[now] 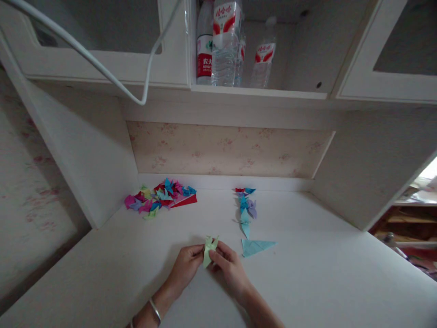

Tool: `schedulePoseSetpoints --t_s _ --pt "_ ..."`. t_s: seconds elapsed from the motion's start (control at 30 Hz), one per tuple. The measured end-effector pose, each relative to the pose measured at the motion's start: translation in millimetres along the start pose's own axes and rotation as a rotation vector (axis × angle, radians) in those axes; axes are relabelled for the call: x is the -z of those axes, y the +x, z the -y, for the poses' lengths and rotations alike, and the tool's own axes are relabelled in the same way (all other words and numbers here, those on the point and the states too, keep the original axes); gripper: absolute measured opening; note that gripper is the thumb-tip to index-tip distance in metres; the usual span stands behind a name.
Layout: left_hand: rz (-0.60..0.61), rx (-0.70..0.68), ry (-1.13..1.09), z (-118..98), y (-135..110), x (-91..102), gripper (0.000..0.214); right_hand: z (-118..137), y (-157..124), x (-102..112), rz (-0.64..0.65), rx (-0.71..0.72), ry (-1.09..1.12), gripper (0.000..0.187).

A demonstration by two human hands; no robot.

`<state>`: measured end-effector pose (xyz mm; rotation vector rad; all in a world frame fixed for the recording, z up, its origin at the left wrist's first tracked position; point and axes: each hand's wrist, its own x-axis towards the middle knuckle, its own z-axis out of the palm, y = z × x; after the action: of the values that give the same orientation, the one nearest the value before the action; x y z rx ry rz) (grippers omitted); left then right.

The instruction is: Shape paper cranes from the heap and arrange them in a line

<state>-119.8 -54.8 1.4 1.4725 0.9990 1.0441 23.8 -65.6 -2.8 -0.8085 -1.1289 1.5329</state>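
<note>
A pale green folded paper crane (208, 256) is held between both my hands, a little above the white desk (300, 291). My left hand (186, 266) pinches its left edge with thumb and fingers. From the other side my right hand (230, 265) grips it, the thumb lying over the front of the paper. Two narrow points of the crane stick up at its top. Just right of my right hand lies a light teal folded paper piece (256, 247), flat and tapering to the right. Fingertips behind the crane are partly hidden.
At the back left is a pile of colourful paper cranes (160, 196), with a red paper strip (186, 201) beside it. Several blue and purple cranes (244, 205) form a column right of centre. Overhead, a white cable (102, 68) hangs before a shelf holding plastic bottles (225, 50).
</note>
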Motion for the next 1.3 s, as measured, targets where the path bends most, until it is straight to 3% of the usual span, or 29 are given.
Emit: schedulePoseSetpoints --t_s 0.37,0.5,0.77,1.03,1.3 --pt "-0.012 0.003 0.049 -4 1 -2.5 0.032 -12 6 3 -0.075 0.018 -0.116 0.04" --pt "0.017 0.015 0.052 -7 1 -2.1 0.034 -13 6 3 -0.071 0.006 -0.079 0.036" --pt "-0.047 0.031 0.102 -2 2 -2.6 0.041 -13 8 4 -0.144 0.004 -0.067 0.04" --pt "-0.079 0.05 0.07 -7 1 -1.8 0.035 -12 7 4 -0.182 -0.008 0.019 0.042" --pt "-0.081 0.032 0.043 -1 1 1.6 0.034 -13 12 13 -0.335 0.062 -0.12 0.038"
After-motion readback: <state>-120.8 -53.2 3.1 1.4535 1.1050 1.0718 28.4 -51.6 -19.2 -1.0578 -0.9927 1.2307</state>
